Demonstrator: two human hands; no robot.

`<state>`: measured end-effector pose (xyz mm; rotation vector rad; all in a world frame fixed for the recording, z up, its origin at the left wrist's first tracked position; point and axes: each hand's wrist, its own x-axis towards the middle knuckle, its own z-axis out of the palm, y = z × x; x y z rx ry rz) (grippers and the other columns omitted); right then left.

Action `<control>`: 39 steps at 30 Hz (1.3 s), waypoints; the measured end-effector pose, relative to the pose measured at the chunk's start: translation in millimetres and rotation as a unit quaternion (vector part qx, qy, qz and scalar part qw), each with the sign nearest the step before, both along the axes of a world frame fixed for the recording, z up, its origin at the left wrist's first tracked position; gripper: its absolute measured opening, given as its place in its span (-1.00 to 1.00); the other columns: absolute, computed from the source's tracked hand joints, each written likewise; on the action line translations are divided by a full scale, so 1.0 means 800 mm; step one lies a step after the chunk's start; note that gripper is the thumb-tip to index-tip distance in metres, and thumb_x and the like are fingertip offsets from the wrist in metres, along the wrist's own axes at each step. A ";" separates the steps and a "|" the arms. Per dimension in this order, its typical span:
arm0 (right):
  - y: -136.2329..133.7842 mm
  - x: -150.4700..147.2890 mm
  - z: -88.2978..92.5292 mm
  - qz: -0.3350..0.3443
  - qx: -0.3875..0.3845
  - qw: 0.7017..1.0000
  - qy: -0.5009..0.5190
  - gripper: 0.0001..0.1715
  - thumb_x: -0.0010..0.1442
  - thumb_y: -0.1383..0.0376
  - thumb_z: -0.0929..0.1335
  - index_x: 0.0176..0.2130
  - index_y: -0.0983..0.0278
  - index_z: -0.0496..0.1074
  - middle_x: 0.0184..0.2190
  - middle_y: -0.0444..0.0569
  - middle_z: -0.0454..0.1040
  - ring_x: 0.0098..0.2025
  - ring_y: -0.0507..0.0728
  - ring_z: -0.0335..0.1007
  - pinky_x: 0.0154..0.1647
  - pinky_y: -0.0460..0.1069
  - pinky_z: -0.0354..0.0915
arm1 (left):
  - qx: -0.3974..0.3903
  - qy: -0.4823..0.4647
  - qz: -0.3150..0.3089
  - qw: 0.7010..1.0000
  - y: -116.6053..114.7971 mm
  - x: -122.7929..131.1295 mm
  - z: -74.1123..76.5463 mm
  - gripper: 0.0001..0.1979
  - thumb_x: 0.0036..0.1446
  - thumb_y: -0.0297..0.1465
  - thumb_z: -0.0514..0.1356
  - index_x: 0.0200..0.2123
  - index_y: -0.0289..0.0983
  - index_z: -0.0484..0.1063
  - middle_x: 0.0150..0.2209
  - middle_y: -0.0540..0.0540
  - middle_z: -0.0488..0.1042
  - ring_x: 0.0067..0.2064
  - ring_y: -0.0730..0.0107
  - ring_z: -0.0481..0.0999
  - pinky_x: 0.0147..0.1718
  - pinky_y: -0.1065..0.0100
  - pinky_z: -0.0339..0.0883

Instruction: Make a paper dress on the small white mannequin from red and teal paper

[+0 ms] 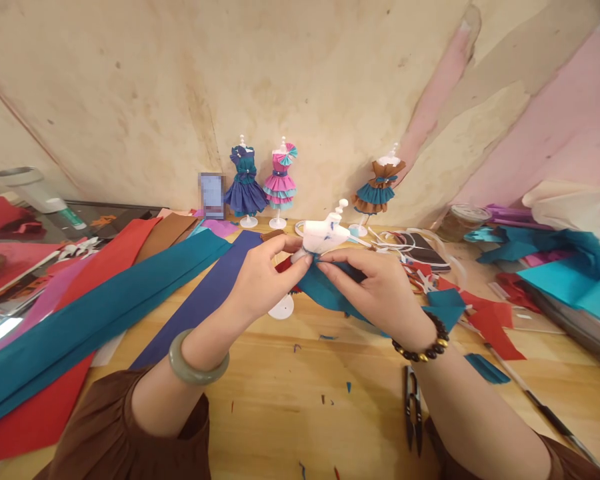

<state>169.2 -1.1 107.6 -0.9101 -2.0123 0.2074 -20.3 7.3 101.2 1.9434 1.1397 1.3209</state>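
A small white dress form (323, 235) leans to the right between my hands, its beaded top pointing up and right. My left hand (263, 277) is closed around its waist, the thumb pressing at the front. In the pinched fingers of my right hand (380, 283) is a strip of teal crepe paper (325, 287), with its upper edge against the form's waist. Some red material shows behind my left thumb. Below hangs the form's round white base (281, 307). My fingers hide most of the waist.
Thread snips (413, 410) lie by my right forearm, near paper scraps. Long teal (105, 313), blue and red paper strips spread to the left. Three dressed forms, one in pink (280, 177), stand along the wall. White cords and scraps lie at right.
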 end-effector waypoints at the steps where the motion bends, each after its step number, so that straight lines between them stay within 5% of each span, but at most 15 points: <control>1: 0.000 0.000 0.000 -0.006 -0.001 1.000 0.001 -0.86 0.26 0.30 0.38 -0.22 0.22 0.58 -0.27 -0.05 0.66 -0.25 0.14 0.59 -0.23 0.00 0.44 | -0.001 -0.001 0.000 1.000 0.000 0.000 0.000 -0.81 0.19 -0.36 0.21 -0.13 -0.21 0.53 -0.15 -0.04 0.60 -0.18 0.30 0.59 -0.22 0.33 0.50; 5: -0.001 -0.002 -0.001 -0.025 -0.001 1.000 0.005 -0.87 0.25 0.29 0.38 -0.27 0.24 0.57 -0.31 -0.05 0.66 -0.31 0.13 0.58 -0.31 -0.03 0.41 | -0.004 -0.004 0.001 1.000 -0.001 0.001 -0.001 -0.80 0.19 -0.34 0.21 -0.12 -0.21 0.53 -0.15 -0.05 0.60 -0.20 0.30 0.59 -0.28 0.35 0.51; 11: -0.002 -0.006 -0.003 -0.051 0.017 0.998 0.028 -0.89 0.22 0.30 0.40 -0.31 0.26 0.56 -0.38 -0.08 0.64 -0.40 0.07 0.53 -0.39 -0.07 0.37 | 0.012 0.007 0.008 1.000 -0.002 0.002 0.000 -0.82 0.19 -0.36 0.22 -0.15 -0.22 0.54 -0.17 -0.03 0.60 -0.17 0.32 0.59 -0.08 0.29 0.49; 21: 0.000 -0.008 -0.003 -0.075 0.015 0.996 0.036 -0.84 0.22 0.26 0.41 -0.37 0.27 0.55 -0.49 -0.11 0.59 -0.51 0.03 0.42 -0.46 -0.08 0.28 | 0.023 0.014 0.009 1.000 -0.002 0.002 0.000 -0.82 0.20 -0.37 0.21 -0.14 -0.23 0.54 -0.18 -0.03 0.60 -0.17 0.33 0.59 -0.04 0.29 0.47; 39: 0.002 -0.009 -0.006 -0.085 0.007 0.995 0.045 -0.84 0.21 0.27 0.41 -0.39 0.30 0.54 -0.52 -0.12 0.56 -0.52 0.01 0.37 -0.50 -0.09 0.21 | 0.034 0.017 0.005 0.999 -0.002 0.002 0.004 -0.87 0.18 -0.38 0.23 -0.20 -0.23 0.53 -0.21 -0.01 0.62 -0.17 0.33 0.60 -0.08 0.33 0.46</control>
